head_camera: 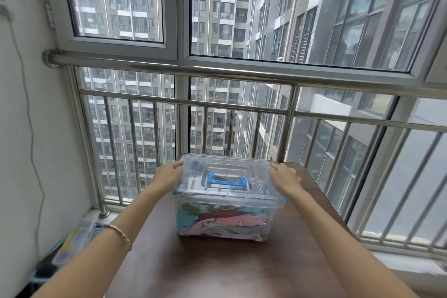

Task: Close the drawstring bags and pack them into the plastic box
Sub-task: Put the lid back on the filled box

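Position of item: the plastic box [222, 215] stands on the dark wooden surface [217, 271], towards its far edge by the balcony railing [242, 72]. Its clear lid [232, 164] is on, with the blue handle [227, 181] lying flat in the centre recess. Patterned drawstring bags [217, 224], pink and teal, show through the front wall and fill the lower part. No bags are seen outside the box.

Governing relation: the box's long axis runs left to right across the person, and each short end faces one hand. The left hand [169, 173] is at the left end of the lid and the right hand [285, 176] at the right end. They are level with each other, and neither is nearer than the other.

State of fingers: on both hands the fingers lie close together and fairly straight, resting on the lid's end edges rather than curling round anything. The thumbs cannot be seen.

A small blue piece [286, 199] shows at the rim under the right wrist. It may be a catch, but this is not confirmed.

Assessment: packing appears complete. The coming move probably depends on even downward pressure at both ends together, to seat or secure the lid.

Other: a bracelet [121, 234] is on the left forearm.
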`<state>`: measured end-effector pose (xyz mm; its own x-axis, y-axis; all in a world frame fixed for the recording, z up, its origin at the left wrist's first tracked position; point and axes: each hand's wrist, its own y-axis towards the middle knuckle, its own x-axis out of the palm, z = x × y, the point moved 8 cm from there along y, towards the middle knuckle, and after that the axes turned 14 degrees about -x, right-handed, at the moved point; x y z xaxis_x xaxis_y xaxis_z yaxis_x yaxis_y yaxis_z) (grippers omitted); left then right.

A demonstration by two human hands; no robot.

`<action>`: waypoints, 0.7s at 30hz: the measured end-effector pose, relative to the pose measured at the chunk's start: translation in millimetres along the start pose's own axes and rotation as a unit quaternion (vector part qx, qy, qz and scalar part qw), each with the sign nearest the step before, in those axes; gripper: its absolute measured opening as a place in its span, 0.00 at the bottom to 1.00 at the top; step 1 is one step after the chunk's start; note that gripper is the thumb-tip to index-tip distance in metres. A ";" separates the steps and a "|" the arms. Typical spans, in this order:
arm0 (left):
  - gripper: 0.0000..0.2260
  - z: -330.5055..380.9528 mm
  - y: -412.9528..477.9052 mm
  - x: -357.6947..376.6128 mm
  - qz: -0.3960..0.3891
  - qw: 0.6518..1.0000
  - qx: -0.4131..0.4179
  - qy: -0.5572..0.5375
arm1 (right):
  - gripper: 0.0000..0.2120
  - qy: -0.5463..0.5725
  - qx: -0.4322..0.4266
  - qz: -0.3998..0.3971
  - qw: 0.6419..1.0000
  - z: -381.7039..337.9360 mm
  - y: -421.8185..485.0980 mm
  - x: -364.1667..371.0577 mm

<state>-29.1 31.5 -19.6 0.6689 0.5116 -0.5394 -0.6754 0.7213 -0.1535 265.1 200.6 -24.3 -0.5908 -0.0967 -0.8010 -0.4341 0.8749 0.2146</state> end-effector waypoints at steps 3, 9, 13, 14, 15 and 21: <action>0.24 -2.6 5.5 -7.3 -0.024 0.999 -0.024 0.018 | 0.30 0.030 0.055 -0.054 0.997 11.6 -6.1 2.6; 0.36 -2.7 13.9 -29.1 0.035 0.999 -0.030 -0.010 | 0.23 0.013 0.047 -0.022 0.999 9.4 -5.9 -23.6; 0.33 14.7 -1.4 -23.1 0.080 0.995 0.021 0.057 | 0.08 -0.132 -0.008 0.004 0.991 -11.4 -7.9 -34.9; 0.33 18.6 -5.4 -21.0 0.089 0.993 0.035 0.075 | 0.08 -0.167 -0.022 0.011 0.986 -17.9 -9.0 -36.9; 0.31 20.7 -6.9 -18.8 0.098 0.990 0.048 0.093 | 0.08 -0.197 -0.031 0.016 0.980 -24.0 -10.2 -38.1; 0.25 22.3 -14.7 -10.2 0.098 0.990 0.057 0.090 | 0.08 -0.287 -0.028 0.014 0.957 -29.2 -13.5 -42.7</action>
<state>-19.1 26.1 6.7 0.4565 0.5626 -0.6892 -0.7403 0.6699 0.0565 276.4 179.1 23.3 -0.1383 0.2172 -0.9663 -0.4681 0.8455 0.2570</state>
